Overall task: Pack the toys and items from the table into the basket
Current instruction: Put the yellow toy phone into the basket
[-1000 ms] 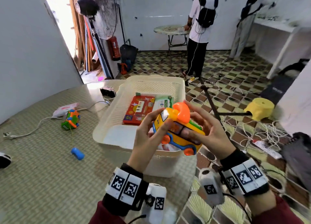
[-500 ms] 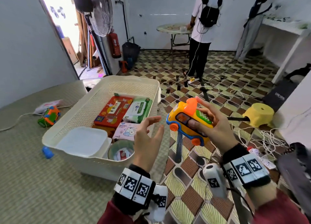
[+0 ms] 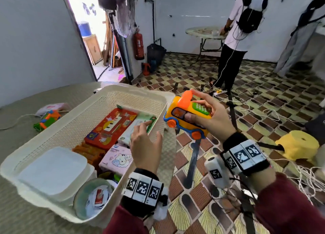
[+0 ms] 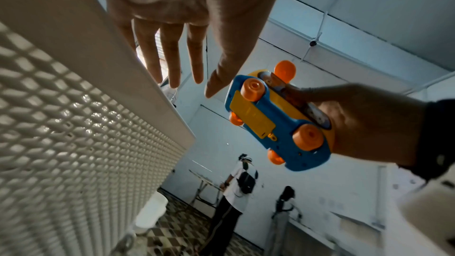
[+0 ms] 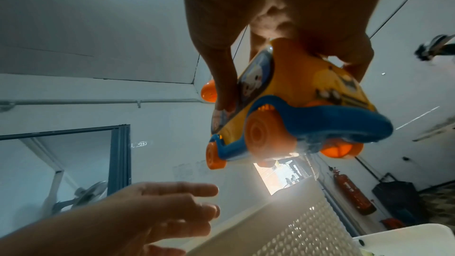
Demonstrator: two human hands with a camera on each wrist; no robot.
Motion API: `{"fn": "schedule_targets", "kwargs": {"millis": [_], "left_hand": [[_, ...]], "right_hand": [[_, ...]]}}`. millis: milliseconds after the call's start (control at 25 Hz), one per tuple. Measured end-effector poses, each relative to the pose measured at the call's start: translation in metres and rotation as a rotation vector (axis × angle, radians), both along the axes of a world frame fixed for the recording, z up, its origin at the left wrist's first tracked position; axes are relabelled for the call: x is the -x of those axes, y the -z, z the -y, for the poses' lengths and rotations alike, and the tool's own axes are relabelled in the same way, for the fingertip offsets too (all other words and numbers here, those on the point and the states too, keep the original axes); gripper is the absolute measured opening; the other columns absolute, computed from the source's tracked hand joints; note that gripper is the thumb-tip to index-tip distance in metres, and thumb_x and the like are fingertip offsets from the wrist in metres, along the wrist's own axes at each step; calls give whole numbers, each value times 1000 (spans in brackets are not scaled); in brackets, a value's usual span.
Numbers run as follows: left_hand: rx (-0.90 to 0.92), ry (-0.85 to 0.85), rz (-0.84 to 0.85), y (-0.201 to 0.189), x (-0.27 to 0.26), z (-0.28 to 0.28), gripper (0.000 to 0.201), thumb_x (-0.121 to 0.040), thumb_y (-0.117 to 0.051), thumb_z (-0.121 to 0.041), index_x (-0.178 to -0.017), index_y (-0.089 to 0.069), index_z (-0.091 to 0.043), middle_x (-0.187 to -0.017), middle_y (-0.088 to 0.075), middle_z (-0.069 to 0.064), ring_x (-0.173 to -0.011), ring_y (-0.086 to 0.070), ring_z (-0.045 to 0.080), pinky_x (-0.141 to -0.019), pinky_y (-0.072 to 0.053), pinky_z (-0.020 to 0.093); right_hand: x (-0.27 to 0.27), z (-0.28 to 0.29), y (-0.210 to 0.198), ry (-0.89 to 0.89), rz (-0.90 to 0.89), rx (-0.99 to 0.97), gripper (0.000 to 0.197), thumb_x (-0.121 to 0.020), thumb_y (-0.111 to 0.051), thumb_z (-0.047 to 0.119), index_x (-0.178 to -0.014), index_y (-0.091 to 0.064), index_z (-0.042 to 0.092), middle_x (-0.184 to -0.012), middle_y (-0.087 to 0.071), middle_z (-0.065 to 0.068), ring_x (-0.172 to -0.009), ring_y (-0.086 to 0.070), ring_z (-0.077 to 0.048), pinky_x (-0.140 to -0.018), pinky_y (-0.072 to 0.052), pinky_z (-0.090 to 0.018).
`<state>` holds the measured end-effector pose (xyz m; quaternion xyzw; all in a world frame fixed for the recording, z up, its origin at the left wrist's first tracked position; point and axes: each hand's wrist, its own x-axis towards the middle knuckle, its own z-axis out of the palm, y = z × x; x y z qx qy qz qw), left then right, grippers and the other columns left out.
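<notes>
Now the right hand [image 3: 209,117] grips the toy phone [image 3: 186,117] off the table's right edge, left hand [image 3: 146,145] spread empty, so swing it over the basket [image 3: 133,94] rim and lower it flat onto the packs.

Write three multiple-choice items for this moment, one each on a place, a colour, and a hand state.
1. Where is the toy car?
A. inside the basket
B. in the air beside the basket
C. on the floor

2. What colour are the car's wheels?
A. orange
B. black
C. green

3. How is the left hand?
A. gripping the car
B. holding a box
C. open, holding nothing

Key: B, the right hand holds it outside the rim; A, orange wheels show in the left wrist view; C, its fingers are spread and empty.
</notes>
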<state>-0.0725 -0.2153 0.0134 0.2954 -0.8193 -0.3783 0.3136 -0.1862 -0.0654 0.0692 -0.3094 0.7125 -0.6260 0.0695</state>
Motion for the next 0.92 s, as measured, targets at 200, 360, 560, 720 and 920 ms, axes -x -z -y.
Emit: {"fn": "schedule_targets", "kwargs": {"millis": [200,360,560,720,920], "left_hand": [[-42,-116,161,9,31,20,19,-87,-67,-25,-106,-62,-22,-99,-67,-3,-88,-61,13,-65,-43,26],[-58,-190,196,8,34,13,7,-87,-67,-35,-87,-63,-30,-83,-66,-14,-74,-62,4,-52,-36,21],[-233,-211,178,2,35,19,16,-78,-71,-49,-78,-65,-34,-74,-66,-19,-65,-59,-7,-56,-46,24],[-285,-248,206,1,35,22,18,-74,-73,-51,-76,-67,-34,-78,-64,-28,-70,-61,-3,-67,-51,31],[-384,-355,171,-1,38,14,16,-69,-79,-49,-76,-71,-37,-77,-70,-19,-74,-65,1,-69,-54,34]], "right_hand": [[82,38,-24,-176,-131,-110,69,-71,-79,15,-128,-48,36,-112,-59,0,-98,-60,-2,-79,-52,-15],[121,76,-39,-350,-214,-215,72,-71,-80,17,-133,-48,32,-112,-60,2,-96,-60,-3,-79,-54,-18],[148,145,-49,-682,-408,-358,71,-69,-82,23,-130,-48,36,-110,-57,14,-106,-56,-4,-89,-49,-20],[149,200,-48,-986,-628,-492,74,-67,-83,33,-130,-46,41,-107,-58,14,-98,-57,-3,-89,-46,-22],[129,251,-30,-1392,-988,-611,75,-69,-81,30,-135,-45,28,-111,-58,4,-99,-51,-12,-84,-40,-26]]}}
